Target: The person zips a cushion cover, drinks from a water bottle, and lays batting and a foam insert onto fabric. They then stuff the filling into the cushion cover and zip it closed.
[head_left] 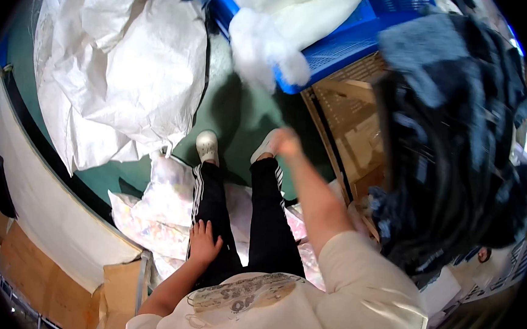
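Note:
My left hand point(205, 244) rests on my thigh over the black trousers point(213, 201), its fingers apart and holding nothing. The right arm reaches forward, and my right hand point(287, 143) is smeared by motion just above my right white clog point(266, 146). Whether its fingers hold anything cannot be made out. Beyond that hand, a clump of white fluffy stuffing point(261, 45) hangs over the near corner of a blue plastic crate point(344, 54). A larger white mass point(311, 9) lies inside the crate.
A big white woven sack point(123, 69) lies at the left on the green floor point(230, 110). Dark and grey-blue fabric pieces point(455, 135) are heaped at the right beside a cardboard box point(349, 118). Shiny patterned bags point(168, 210) lie beneath my legs. A curved white panel point(48, 186) borders the left.

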Tool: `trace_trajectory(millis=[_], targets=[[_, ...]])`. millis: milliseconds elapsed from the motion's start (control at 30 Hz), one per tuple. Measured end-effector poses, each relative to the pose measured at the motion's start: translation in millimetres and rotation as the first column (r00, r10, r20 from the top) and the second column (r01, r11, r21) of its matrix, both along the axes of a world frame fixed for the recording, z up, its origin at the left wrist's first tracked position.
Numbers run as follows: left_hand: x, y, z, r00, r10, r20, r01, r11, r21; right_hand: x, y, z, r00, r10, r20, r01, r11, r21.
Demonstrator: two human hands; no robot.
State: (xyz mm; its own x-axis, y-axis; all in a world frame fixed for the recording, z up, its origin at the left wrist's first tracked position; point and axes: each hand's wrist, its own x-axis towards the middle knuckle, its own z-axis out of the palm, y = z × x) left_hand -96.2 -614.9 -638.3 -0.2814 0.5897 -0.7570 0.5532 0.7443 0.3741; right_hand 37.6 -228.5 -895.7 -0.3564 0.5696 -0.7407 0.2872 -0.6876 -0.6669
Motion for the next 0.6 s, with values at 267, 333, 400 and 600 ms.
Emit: trace_trajectory(millis=[267,333,400,600], targets=[[-140.6,132.6,-21.9,0.964,0.243,0.11,-0.267,0.879,0.396,-101.9,-160.6,319.2,0.119,0.987,-0.105,-0.926,0.148,0.346],[-181.7,220.9,-8.5,0.98,0.197,0.003,-0.167,0.821,0.546,-100.6,-126.4,348.8,0.41,0.902,-0.136,-0.864,0.431,0.259],[-211.4,310.4,-12.9,0.934,0.345,0.092,-0.312,0.665,0.679,-85.5,-83.6,330.4,0.71,0.697,0.099,-0.663,0.613,0.43],[-237.8,451.7,-77.2,0.525,0.654,0.545,-0.851,0.408,0.331,-133.0,95.3,248.0,0.929,0.123,0.348,-0.35,0.594,0.725]])
